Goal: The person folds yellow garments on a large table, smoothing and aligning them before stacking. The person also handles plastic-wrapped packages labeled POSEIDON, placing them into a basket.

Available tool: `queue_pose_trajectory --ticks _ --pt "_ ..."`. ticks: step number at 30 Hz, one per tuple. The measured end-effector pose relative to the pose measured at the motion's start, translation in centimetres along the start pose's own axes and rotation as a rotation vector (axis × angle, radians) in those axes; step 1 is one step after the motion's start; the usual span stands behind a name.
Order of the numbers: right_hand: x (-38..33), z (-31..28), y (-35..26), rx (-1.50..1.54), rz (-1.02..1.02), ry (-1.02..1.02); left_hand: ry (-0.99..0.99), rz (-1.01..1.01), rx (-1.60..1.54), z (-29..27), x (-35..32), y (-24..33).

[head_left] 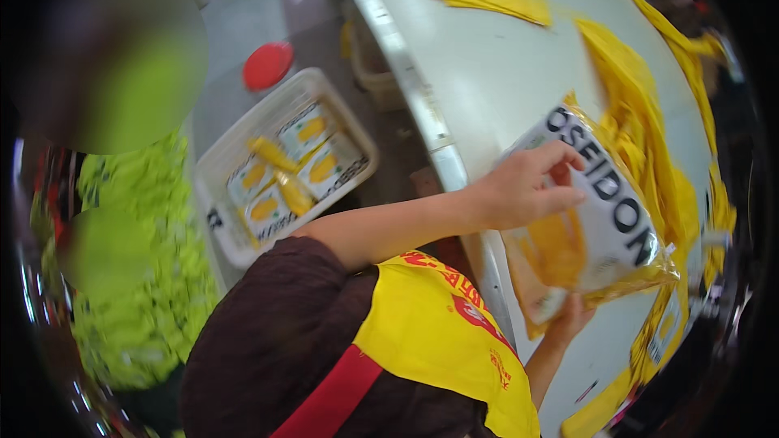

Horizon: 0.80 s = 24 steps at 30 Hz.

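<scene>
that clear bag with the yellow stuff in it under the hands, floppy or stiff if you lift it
Probably floppy: the clear bag looks like thin film, creased around soft yellow contents. Its glossy surface suggests it may slide on the smooth white table. The left hand presses on top, the right hand at its near edge, hinting it needs two-handed support.

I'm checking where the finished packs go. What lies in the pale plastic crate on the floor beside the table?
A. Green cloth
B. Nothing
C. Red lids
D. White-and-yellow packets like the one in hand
D: the pale plastic crate holds several flat white-and-yellow packets, matching the clear plastic packet under the left hand.
</scene>
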State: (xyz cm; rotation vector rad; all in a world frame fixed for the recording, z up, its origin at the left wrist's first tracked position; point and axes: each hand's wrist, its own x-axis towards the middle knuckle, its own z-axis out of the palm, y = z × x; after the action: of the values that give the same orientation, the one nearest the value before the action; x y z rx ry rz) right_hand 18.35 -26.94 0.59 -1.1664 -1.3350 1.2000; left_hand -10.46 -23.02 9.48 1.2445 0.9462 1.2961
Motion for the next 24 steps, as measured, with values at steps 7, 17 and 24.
queue_pose_trajectory --ticks 7,17,24 --pt "4.1 -3.4 9.8 -0.091 0.644 -0.228 0.315 0.245 1.172 -2.7 -9.3 -17.4" --pt "1.9 17.4 3.8 -0.309 0.221 -0.491 0.882 -0.454 0.075 -16.7 -19.7 -19.2" --pt "4.3 37.5 7.5 -0.301 0.160 -0.835 1.206 -0.398 -0.050 -30.5 -30.2 -20.0"
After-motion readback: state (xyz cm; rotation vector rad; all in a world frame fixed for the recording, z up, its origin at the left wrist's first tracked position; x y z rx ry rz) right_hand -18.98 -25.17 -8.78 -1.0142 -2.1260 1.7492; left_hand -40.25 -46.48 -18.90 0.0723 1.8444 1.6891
